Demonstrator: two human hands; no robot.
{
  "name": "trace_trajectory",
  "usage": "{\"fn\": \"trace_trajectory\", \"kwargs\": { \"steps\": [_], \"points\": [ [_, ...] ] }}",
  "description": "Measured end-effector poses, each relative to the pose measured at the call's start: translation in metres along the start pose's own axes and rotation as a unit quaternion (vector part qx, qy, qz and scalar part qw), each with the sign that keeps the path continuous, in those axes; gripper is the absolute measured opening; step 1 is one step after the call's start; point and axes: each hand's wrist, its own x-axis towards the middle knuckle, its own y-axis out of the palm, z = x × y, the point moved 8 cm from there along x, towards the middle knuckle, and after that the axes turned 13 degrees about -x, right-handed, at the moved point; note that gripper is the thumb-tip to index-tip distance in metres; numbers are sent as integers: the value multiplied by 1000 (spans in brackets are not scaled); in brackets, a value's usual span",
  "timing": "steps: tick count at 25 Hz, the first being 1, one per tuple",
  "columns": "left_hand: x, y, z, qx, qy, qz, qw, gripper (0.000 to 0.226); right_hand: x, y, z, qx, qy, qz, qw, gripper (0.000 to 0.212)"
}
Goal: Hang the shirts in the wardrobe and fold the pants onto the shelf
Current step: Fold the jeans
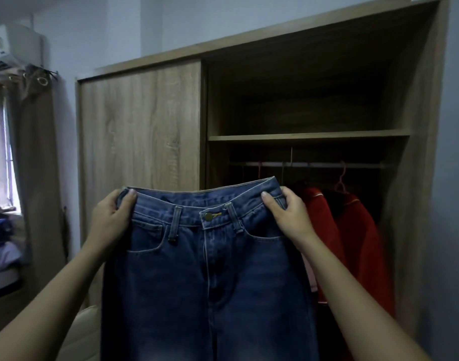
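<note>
Both hands were clamped onto the waistband. The left hand [111, 214] pinched its left corner, thumb on the front and fingers tucked behind, and the right hand [288, 217] did the same at the right corner. So the jeans [205, 282] were held up in mid-air in front of the wardrobe, front side facing the camera, button done up, legs hanging straight down past the bottom of the view. Dark blue denim, a bit faded lower down.

Low on the left, past the left forearm, sat something cream and padded [80, 334]. Honestly couldn't tell what it was.

Behind the jeans stood the wood-grain wardrobe [418, 152]. Its sliding door [142, 131] covered the left half and the right half was open. In the open half a shelf [309, 135] ran across, higher than the waistband, with a hanging rail [309, 164] just under it. A red garment [353, 243] hung toward the rail's right end, partly hidden by the right hand and the jeans, and a pink hanger [341, 181] hooked onto the rail above it. A couple more hooks showed further left on the rail, too dim to make out.

Way off at the left edge, an air conditioner [12, 48] sat high on the wall, a brownish curtain [38, 178] hung below it beside a window, and a pile of purple and blue fabric [0, 230] lay low by that window.
</note>
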Motion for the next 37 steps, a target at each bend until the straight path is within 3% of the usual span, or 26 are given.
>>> {"fn": "trace_trajectory", "kwargs": {
  "steps": [3, 7, 10, 12, 13, 15, 19, 23, 26, 28, 29, 31, 32, 35, 37],
  "points": [
    [-2, 0, -12, 74, 27, 15, 997, 20, -4, 1, 5, 21, -19, -14, 999, 7],
    [15, -5, -26, -93, 3, 67, 993, 29, 9, -8, -3, 112, 40, 4, 993, 19],
    [20, 6, 14, -140, -191, 18, 971, 28, 9, 17, -22, 205, 183, 46, 960, 19],
    [10, 27, 31, -214, -356, 7, 910, 32, 6, 37, -28, 276, 271, 52, 921, 22],
    [7, 39, 26, -254, -388, 12, 886, 31, 7, 45, -24, 300, 283, 56, 909, 23],
    [7, 69, -3, -319, -375, 44, 869, 32, 14, 59, 0, 323, 244, 73, 911, 22],
    [-8, 116, -64, -286, -280, 113, 909, 36, 5, 91, 56, 272, 149, 152, 939, 27],
    [-6, 113, -92, -216, -218, 153, 939, 44, -5, 107, 73, 353, 111, 249, 895, 72],
    [-7, 107, -111, -205, -142, 188, 950, 30, -5, 103, 79, 323, 61, 311, 892, 80],
    [0, 101, -115, -222, -117, 152, 956, 12, 1, 96, 76, 293, 19, 283, 913, 71],
    [5, 97, -113, -248, -136, 121, 951, 14, 4, 89, 75, 261, -20, 241, 935, 61],
    [14, 89, -108, -306, -183, 85, 930, 20, 9, 68, 63, 123, -76, 67, 987, 40],
    [18, 87, -104, -322, -202, 92, 920, 20, 5, 61, 56, 77, -72, 2, 994, 42],
    [26, 77, -88, -352, -237, 149, 893, 30, -7, 66, 57, 2, -75, 17, 997, 35],
    [26, 66, -72, -325, -260, 157, 896, 34, -6, 64, 61, -57, -71, 8, 996, 32]
  ]
}}
